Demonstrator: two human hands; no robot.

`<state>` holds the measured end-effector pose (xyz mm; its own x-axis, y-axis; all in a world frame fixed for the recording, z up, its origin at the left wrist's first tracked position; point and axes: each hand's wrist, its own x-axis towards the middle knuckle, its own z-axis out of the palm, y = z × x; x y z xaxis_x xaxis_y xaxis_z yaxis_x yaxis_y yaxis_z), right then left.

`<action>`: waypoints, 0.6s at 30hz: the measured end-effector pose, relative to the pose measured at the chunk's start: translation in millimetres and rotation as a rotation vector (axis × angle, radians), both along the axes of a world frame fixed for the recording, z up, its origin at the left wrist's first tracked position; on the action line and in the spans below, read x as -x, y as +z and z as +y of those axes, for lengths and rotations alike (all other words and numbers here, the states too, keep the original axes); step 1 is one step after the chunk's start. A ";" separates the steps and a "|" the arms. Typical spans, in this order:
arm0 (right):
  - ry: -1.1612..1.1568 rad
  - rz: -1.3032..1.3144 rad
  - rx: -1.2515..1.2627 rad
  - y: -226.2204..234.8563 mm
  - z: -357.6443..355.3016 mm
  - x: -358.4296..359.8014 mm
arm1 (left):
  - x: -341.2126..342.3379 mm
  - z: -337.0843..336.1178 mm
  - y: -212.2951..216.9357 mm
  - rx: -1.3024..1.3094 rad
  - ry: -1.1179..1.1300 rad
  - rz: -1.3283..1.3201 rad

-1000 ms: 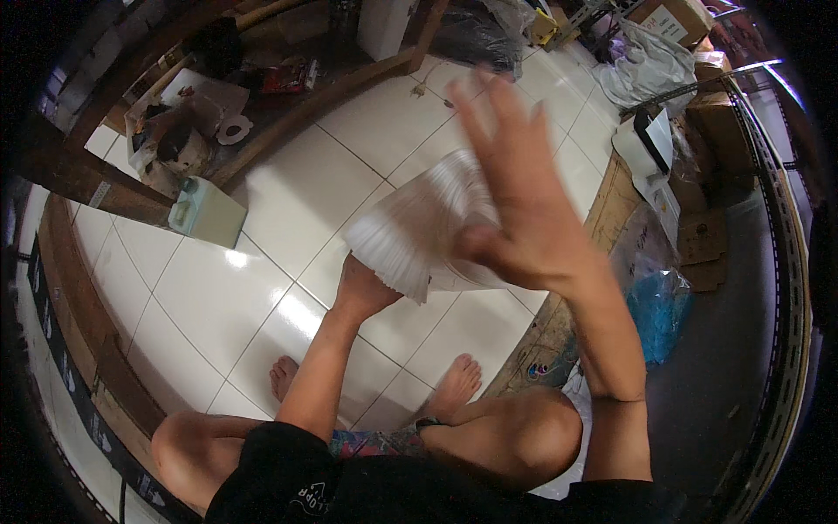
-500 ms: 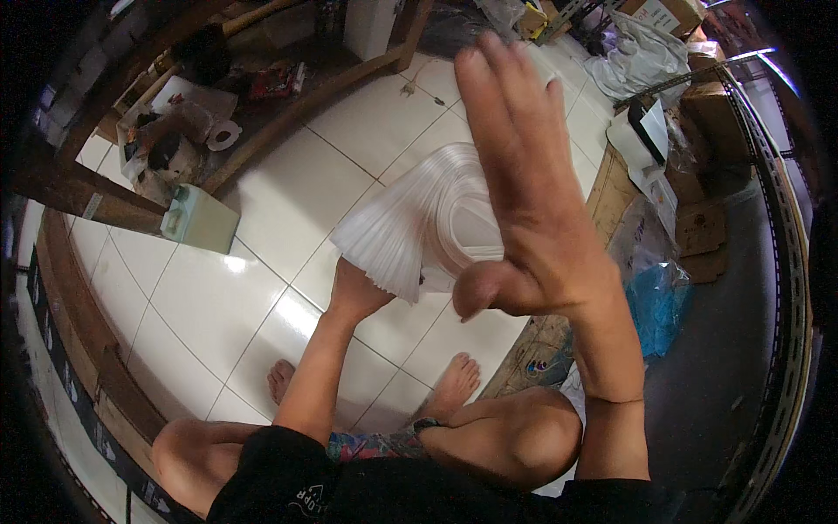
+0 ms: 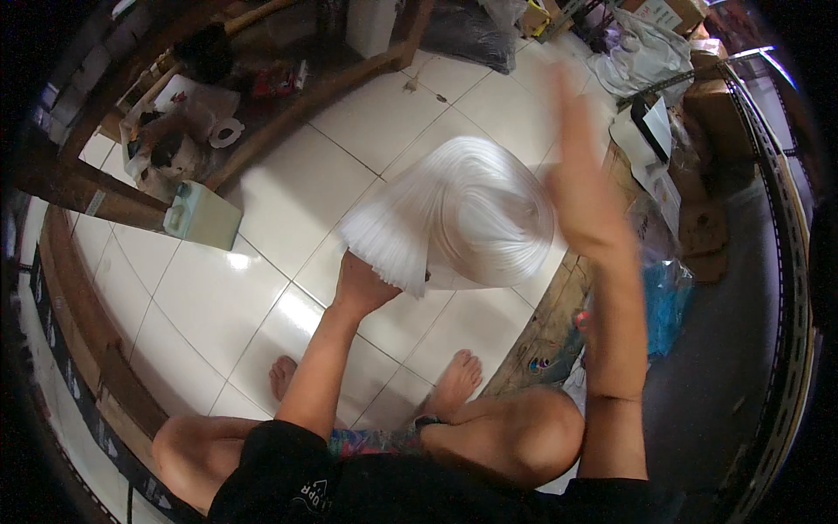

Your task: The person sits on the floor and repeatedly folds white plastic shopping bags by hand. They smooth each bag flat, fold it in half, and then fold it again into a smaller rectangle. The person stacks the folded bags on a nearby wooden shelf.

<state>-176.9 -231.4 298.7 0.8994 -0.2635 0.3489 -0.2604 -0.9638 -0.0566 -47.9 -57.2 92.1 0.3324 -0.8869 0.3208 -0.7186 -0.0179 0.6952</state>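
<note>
Since half a sec ago the right hand [image 3: 583,205] has swung off to the right side of the white plastic stack [image 3: 463,223]; earlier it covered the stack's front, now the fanned face shows whole. The stack is also spread wider.

L to R: mint-green box [image 3: 202,218] on the tiled floor [image 3: 288,175], well apart. Left hand [image 3: 362,284] sits under the stack's lower-left edge, grip closed on it from below, holding it up off the floor. Stack fans up and right from that grip, long axis approx diagonal. Right hand flat, fingers straight, open, holding nothing, just beside the right rim; motion-blurred, so contact can't be told. Left is the nearer hand.
</note>
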 end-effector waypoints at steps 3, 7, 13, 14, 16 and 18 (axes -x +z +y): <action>-0.057 0.093 -0.017 -3.8 -8.1 0.7 | 0.1 -9.8 3.6 0.076 -0.029 -0.020; 0.129 0.053 -0.093 3.8 32.6 -4.0 | -1.8 -1.0 -1.8 -0.002 -0.017 -0.015; 0.179 -0.038 -0.013 5.8 35.1 -25.3 | -5.3 2.1 13.2 0.008 -0.032 0.117; 0.148 0.122 0.026 -20.1 41.2 -27.6 | 0.5 0.1 18.3 0.034 -0.043 0.182; 0.125 0.232 0.113 -18.5 41.0 -33.4 | 3.8 -4.6 22.3 0.029 -0.035 0.378; 0.199 -0.039 0.022 13.9 37.5 -41.6 | -3.9 1.5 14.3 0.047 0.008 0.362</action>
